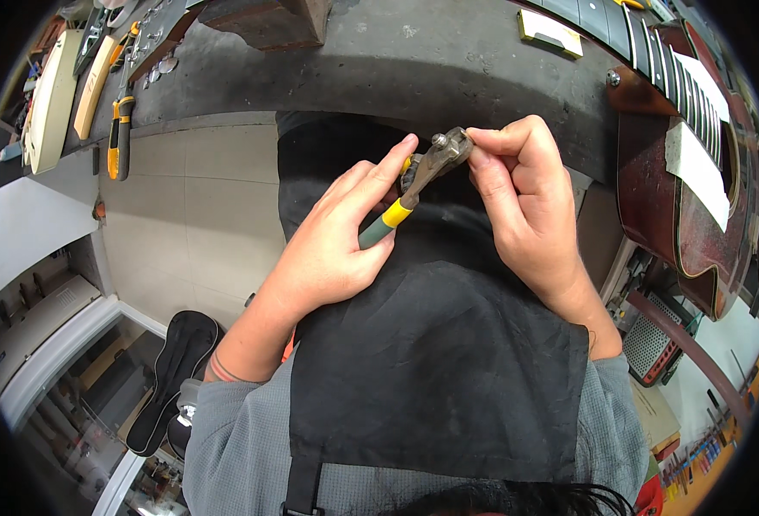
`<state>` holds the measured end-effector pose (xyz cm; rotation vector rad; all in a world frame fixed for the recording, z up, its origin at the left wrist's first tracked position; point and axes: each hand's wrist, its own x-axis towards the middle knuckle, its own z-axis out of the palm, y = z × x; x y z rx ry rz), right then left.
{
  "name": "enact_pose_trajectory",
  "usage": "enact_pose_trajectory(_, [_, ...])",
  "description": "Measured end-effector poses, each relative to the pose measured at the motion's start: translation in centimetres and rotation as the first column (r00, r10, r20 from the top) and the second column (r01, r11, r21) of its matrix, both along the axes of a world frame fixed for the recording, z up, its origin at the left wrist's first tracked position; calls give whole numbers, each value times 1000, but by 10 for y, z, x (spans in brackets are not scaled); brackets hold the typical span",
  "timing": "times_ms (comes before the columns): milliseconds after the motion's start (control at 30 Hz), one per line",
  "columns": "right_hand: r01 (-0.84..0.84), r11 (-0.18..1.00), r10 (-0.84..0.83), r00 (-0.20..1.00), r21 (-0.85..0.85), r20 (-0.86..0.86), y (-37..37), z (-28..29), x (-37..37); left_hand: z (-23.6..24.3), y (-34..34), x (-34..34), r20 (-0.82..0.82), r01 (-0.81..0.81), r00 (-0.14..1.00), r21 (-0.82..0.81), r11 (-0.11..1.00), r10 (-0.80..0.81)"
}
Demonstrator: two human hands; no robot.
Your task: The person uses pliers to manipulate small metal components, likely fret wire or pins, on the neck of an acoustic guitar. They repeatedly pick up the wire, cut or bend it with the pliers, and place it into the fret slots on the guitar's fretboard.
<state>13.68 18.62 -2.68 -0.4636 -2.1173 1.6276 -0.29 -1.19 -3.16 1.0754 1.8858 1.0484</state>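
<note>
My left hand [332, 232] is wrapped round a pair of end-cutting pliers [432, 168] with green and yellow handles and worn metal jaws. The jaws point up and to the right, above my black apron. Right at the jaws' tip, my right hand [530, 193] has its thumb and forefinger pinched together. Whatever lies between those fingertips is too small to make out; the other fingers curl into the palm. One handle of the pliers is partly hidden behind my left fingers.
A dark workbench [379, 77] runs across the far side. On its right rest a dark red guitar [667, 189] with a fretted neck and a small yellow-and-white box [550, 34]. Orange-and-black-handled pliers [120, 138] lie at the left edge. A black instrument case [177, 370] stands lower left.
</note>
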Motion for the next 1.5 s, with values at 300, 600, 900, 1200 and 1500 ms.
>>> enact_pose_trajectory(300, [62,998,-62,998,17,15,-5,-1,1,-17,-5,10,-112,-115,984,204,972,140])
enact_pose_trajectory(600, [-159,767,87,986,-622,-146,-8,10,-5,-2,18,7,432,-383,885,457,803,176])
enact_pose_trajectory(900, [-193,779,112,979,-597,-170,-8,21,3,24,45,9,650,-414,756,387,824,75])
enact_pose_trajectory(1200, [-352,906,379,922,235,-78,23,37,12,34,42,-3,846,-339,522,324,883,-110])
enact_pose_trajectory(1500, [-277,860,282,958,430,54,28,74,20,37,53,-9,853,-215,478,344,914,-209])
